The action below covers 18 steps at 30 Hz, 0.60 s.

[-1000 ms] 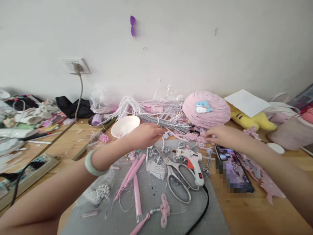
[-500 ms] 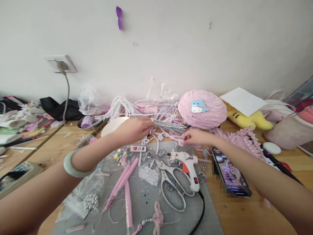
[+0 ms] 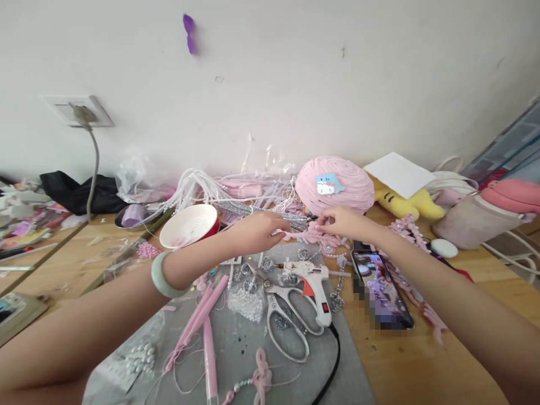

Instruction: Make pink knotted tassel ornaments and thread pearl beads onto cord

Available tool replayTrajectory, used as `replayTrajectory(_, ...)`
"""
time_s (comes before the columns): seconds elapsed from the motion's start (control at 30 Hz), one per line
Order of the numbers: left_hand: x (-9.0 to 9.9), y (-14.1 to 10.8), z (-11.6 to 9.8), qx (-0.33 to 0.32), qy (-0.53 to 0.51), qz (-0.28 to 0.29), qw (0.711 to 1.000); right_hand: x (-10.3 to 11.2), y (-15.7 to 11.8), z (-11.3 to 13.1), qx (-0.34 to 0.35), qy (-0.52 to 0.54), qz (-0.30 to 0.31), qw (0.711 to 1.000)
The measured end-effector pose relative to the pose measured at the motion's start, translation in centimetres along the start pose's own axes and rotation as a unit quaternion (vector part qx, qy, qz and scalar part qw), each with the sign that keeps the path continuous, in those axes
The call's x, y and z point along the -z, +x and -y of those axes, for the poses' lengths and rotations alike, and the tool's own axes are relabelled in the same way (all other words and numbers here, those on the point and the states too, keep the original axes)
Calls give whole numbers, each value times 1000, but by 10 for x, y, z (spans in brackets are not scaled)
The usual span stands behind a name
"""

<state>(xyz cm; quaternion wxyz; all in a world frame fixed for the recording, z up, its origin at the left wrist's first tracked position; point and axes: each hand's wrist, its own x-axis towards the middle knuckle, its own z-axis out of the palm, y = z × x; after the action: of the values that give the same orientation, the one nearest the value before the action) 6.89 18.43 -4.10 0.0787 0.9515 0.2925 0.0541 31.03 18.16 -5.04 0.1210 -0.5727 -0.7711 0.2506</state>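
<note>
Left hand (image 3: 262,232) and right hand (image 3: 342,224) both pinch pink braid (image 3: 302,235) spanning between them; glue gun (image 3: 317,287), scissors (image 3: 275,290) nearer, on grey mat (image 3: 230,351)

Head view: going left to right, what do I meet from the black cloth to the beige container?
Black cloth, purple cylinder, bowl, left hand, right hand, beige container.
</note>
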Motion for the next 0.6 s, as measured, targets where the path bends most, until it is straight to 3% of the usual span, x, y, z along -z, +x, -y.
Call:
replayTrajectory(0.13, -12, 35, -3, -39, 12, 22, 999, 33, -17, -7, -24, -30, -92, 995)
replayTrajectory(0.27, -40, 70, 1, -86, 39, 59, 994, 50, -35, -28, -66, -41, -140, 987)
replayTrajectory(0.4, -60, 92, 16, -107, 71, 86, 988, 37, -44, -46, -81, -42, -106, 990)
replayTrajectory(0.6, -55, 101, 51, -56, 77, 74, 993, 13, -42, -54, -77, -42, -46, 995)
